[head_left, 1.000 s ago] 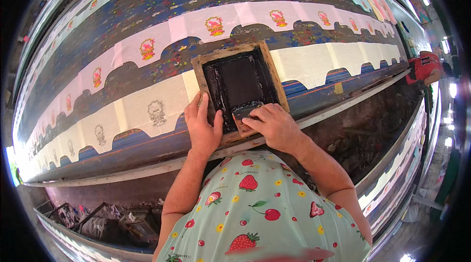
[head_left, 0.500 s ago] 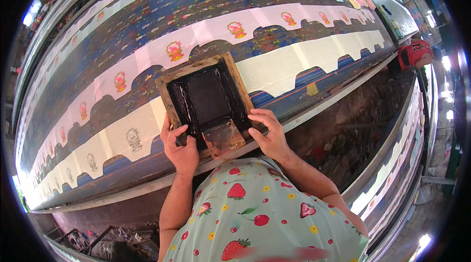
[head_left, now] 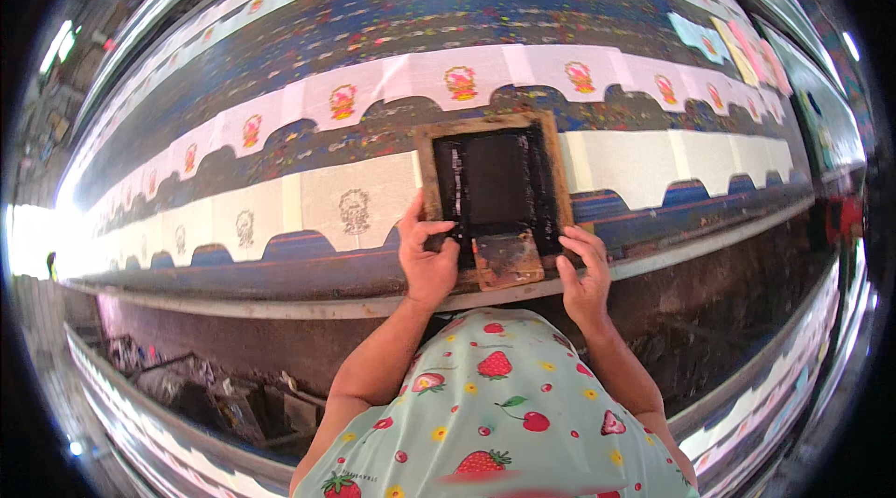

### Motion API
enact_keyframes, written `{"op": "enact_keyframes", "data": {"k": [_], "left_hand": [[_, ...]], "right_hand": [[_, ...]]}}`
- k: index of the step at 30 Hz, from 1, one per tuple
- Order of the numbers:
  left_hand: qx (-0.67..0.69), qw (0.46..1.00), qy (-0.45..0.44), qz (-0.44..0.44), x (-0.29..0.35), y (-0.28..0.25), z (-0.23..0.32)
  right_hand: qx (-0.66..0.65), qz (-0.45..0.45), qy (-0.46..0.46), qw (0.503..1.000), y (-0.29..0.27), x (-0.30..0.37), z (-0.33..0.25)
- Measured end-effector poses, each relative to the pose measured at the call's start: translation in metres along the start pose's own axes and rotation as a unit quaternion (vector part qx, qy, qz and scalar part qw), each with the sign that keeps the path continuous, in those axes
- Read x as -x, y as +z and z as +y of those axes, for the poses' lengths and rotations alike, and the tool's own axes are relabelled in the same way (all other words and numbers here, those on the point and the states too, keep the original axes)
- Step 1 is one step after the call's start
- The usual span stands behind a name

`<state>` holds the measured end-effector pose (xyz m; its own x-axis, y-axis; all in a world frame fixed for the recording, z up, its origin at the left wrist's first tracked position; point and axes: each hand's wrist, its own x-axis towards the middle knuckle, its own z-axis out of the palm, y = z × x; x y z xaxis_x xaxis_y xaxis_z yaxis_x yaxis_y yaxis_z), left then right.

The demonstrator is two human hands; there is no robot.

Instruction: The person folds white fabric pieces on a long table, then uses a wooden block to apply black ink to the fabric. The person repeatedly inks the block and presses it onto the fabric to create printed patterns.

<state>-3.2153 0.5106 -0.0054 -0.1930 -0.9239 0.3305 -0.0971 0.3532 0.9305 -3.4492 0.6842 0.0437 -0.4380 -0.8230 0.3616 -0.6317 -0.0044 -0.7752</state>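
Observation:
A wooden screen-printing frame (head_left: 564,157) with a dark, ink-smeared mesh lies flat over the cream fabric pieces (head_left: 383,185) at the table's near edge. My left hand (head_left: 429,260) holds its lower left side, thumb and fingers bent round the wood. On the lower right side, my right hand (head_left: 585,274) grips the frame with its fingers along the edge. Between my hands, a stained squeegee (head_left: 507,262) rests inside the lower end of the frame. The cream piece left of the frame bears a dark outline print (head_left: 355,210). What lies beneath the mesh is hidden.
Pink fabric pieces (head_left: 401,78) with red and yellow prints run in a row beyond the frame on the long, paint-spotted table (head_left: 420,17). Blue, yellow and pink cloths (head_left: 737,48) lie at the far right. A pale rail (head_left: 308,308) edges the table's near side.
My view has turned and shifted, so the frame and both hands appear farther right and straighter. Both hands keep their hold on the frame, and the squeegee stays at its lower end.

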Motion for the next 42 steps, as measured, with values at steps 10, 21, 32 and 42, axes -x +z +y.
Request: {"op": "enact_keyframes", "data": {"k": [10,21,32,42], "left_hand": [[0.015,0.998,-0.061,0.001,0.007,0.03,0.0],[0.019,0.996,-0.08,-0.02,0.007,0.028,0.001],[0.098,0.99,-0.099,0.002,0.002,0.027,-0.004],[0.001,0.994,-0.093,-0.051,-0.012,0.015,0.004]], "right_hand": [[0.12,-0.213,-0.223,0.944,-0.019,-0.024,-0.011],[0.119,-0.298,-0.212,0.923,-0.02,-0.094,-0.026],[0.112,-0.312,-0.185,0.925,-0.016,-0.1,-0.038],[0.129,-0.24,-0.2,0.941,-0.003,-0.095,-0.035]]}}
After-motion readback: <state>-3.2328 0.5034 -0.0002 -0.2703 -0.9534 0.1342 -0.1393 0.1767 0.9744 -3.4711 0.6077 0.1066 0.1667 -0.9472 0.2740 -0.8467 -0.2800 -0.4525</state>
